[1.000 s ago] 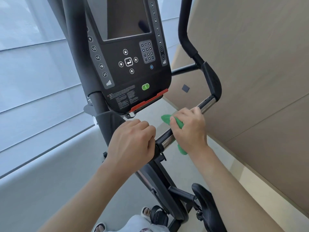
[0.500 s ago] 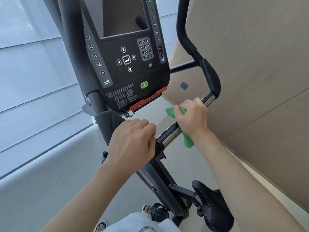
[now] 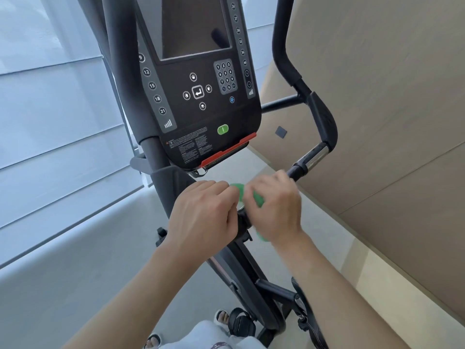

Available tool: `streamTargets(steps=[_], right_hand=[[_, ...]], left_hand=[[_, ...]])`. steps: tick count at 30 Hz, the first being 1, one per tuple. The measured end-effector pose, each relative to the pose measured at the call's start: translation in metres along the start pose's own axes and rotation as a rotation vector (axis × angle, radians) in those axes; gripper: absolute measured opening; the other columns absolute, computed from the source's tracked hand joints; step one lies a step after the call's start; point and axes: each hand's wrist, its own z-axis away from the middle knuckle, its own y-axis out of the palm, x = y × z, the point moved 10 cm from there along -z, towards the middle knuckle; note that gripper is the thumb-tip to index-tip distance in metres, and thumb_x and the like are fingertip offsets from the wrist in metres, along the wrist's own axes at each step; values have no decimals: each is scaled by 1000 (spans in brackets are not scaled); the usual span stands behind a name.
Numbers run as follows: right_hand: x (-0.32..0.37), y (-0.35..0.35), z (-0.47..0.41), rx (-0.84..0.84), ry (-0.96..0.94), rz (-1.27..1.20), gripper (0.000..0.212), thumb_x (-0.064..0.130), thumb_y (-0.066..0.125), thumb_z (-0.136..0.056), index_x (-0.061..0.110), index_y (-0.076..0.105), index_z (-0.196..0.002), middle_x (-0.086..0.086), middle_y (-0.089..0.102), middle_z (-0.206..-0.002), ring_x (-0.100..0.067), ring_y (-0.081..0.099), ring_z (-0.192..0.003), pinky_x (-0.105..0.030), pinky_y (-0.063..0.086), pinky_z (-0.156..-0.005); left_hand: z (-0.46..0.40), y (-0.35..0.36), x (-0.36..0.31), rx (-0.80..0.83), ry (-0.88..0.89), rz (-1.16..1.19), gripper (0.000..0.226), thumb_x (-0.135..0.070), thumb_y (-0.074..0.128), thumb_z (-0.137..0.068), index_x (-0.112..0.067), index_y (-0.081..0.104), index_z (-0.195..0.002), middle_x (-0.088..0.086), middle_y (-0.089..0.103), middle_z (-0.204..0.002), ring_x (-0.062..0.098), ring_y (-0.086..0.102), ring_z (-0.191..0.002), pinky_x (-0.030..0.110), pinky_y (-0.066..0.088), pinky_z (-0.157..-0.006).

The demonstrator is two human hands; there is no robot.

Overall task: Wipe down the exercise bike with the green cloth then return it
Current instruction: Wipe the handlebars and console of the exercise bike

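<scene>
The exercise bike's black console (image 3: 201, 96) fills the upper middle, with its handlebar (image 3: 310, 159) running down from a chrome section at the right toward the centre post. My right hand (image 3: 275, 207) wraps the green cloth (image 3: 239, 192) around the bar's lower end, blurred by motion; only small bits of cloth show beside and under the fingers. My left hand (image 3: 203, 212) grips the bar's centre joint, right beside the right hand.
A beige panelled wall (image 3: 390, 122) stands close on the right. White blinds (image 3: 50, 122) and a grey ledge lie on the left. The black saddle (image 3: 307, 311), a pedal (image 3: 239, 321) and my sandalled feet show at the bottom.
My right hand slid the cloth up the bar toward the chrome end, then back down to the centre, ending beside my left hand. The left hand stayed on the joint.
</scene>
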Motion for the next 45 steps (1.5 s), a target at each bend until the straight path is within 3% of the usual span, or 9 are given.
streamTargets(steps=[9, 17, 21, 24, 27, 31, 33, 38, 45], right_hand=[[-22, -4, -8, 18, 108, 14, 39, 32, 50, -101, 12, 77, -82, 3, 72, -81, -15, 42, -79, -35, 43, -67], [26, 45, -22, 723, -109, 255, 48, 49, 19, -87, 24, 49, -59, 6, 60, -70, -23, 51, -81, -44, 40, -85], [31, 72, -30, 905, -176, 369, 18, 28, 46, -85, 22, 48, -68, 3, 52, -65, -15, 47, -56, -32, 30, -53], [29, 79, -34, 925, -165, 341, 14, 26, 47, -81, 21, 48, -68, 2, 51, -66, -16, 46, -56, -31, 23, -50], [28, 72, -37, 822, -121, 307, 24, 38, 34, -72, 22, 49, -61, 5, 50, -61, -17, 45, -54, -30, 21, -50], [15, 24, -27, 280, -25, 121, 45, 42, 43, -95, 20, 38, -56, 5, 44, -53, -19, 40, -52, -31, 26, -53], [10, 6, -5, 118, -41, -10, 37, 33, 51, -99, 21, 52, -64, 7, 53, -64, -20, 48, -65, -36, 38, -62], [2, 2, 27, -32, -85, -113, 32, 29, 50, -104, 11, 75, -106, -1, 74, -107, -24, 61, -108, -35, 45, -94], [-11, 8, 49, -194, -60, -143, 53, 41, 33, -108, 7, 72, -117, -9, 69, -125, -34, 59, -121, -49, 44, -104]], left_hand=[[0, 2, -1, 32, 13, -21, 21, -8, 44, -84, -11, 54, -65, 2, 49, -60, 28, 44, -55, 36, 38, -54], [0, 0, 1, 3, 19, -7, 20, -9, 46, -82, -10, 53, -64, 3, 48, -59, 28, 41, -55, 34, 34, -55], [0, 0, 1, 1, 12, -4, 20, -9, 44, -81, -9, 53, -63, 3, 48, -58, 29, 42, -54, 36, 37, -52], [-1, -2, 3, -16, -2, 3, 20, -8, 44, -80, -8, 52, -62, 4, 48, -57, 28, 42, -54, 37, 38, -50], [0, -3, 4, -21, -8, 8, 21, -8, 44, -81, -8, 55, -64, 4, 51, -59, 29, 45, -55, 39, 42, -51], [1, -4, 5, -28, -24, 12, 21, -9, 44, -82, -9, 55, -64, 3, 50, -59, 28, 44, -56, 40, 41, -52], [0, -4, 4, -27, -22, 7, 19, -9, 44, -81, -10, 54, -64, 2, 49, -59, 26, 43, -55, 37, 39, -51], [0, 1, -2, 4, 14, -40, 20, -9, 44, -82, -11, 51, -63, 0, 47, -59, 25, 41, -55, 37, 39, -54], [2, 8, -4, 47, 41, -106, 20, -4, 53, -82, -12, 53, -64, 2, 49, -61, 27, 44, -56, 39, 42, -59]])
